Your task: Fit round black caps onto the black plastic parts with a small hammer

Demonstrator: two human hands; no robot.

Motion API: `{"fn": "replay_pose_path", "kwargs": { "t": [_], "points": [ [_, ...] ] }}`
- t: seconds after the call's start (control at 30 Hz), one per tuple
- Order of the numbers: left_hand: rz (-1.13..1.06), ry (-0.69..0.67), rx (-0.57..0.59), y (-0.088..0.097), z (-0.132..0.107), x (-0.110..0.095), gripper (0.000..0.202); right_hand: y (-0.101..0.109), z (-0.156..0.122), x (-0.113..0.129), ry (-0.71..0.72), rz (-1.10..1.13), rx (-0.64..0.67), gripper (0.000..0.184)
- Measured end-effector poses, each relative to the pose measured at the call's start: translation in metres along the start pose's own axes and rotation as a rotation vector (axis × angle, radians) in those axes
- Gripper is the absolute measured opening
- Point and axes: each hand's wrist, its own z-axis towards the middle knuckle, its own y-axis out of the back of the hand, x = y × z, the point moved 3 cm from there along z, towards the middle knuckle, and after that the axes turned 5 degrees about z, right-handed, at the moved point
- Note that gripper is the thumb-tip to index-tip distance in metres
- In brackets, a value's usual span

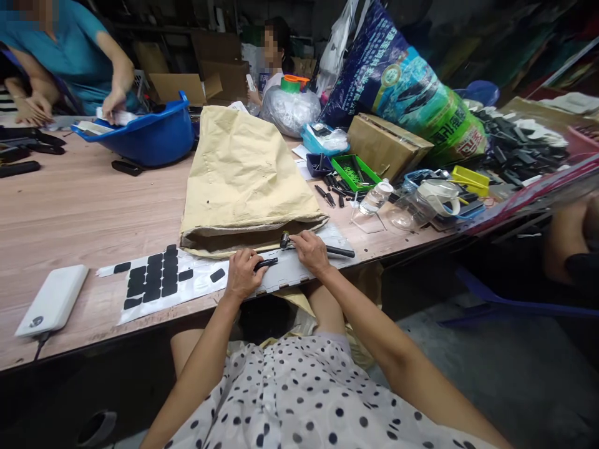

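At the table's front edge, my left hand (243,272) is closed round a small, narrow black plastic piece (266,264) that pokes out to the right of its fingers. Just to the right, my right hand (309,252) grips a small hammer (341,251) close to its head. The black handle sticks out to the right beneath the palm. Both hands are over a flat, pale grey board (281,277). Left of them lies a white sheet (156,304) bearing several black rounded-square pads (154,277). Behind the hands, a tan paper sack (248,168) lies with its mouth facing me.
A white power bank (52,299) with a cable lies at left. Farther back stands a blue basin (154,134), with a co-worker's hand (115,105) in it. At right are a green tray (355,173), a clear bottle (377,197), a cardboard box (386,143) and black parts (510,146).
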Motion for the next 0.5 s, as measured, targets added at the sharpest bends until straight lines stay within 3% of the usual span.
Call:
{"fn": "replay_pose_path", "kwargs": {
  "t": [0.13,0.33,0.5],
  "points": [
    [-0.002,-0.018,0.008,0.0006,-0.0021,-0.0010,0.008,-0.0093,0.0000,-0.0106,-0.009,0.012,0.005,0.027],
    [-0.039,0.021,0.011,0.0016,-0.0003,0.0029,0.009,-0.0103,-0.0019,-0.0080,-0.018,0.024,-0.011,0.026],
    [-0.119,0.000,-0.061,0.0101,-0.0095,-0.0016,0.006,-0.0090,0.0012,-0.0048,-0.031,0.012,0.012,0.025]
  ]
}}
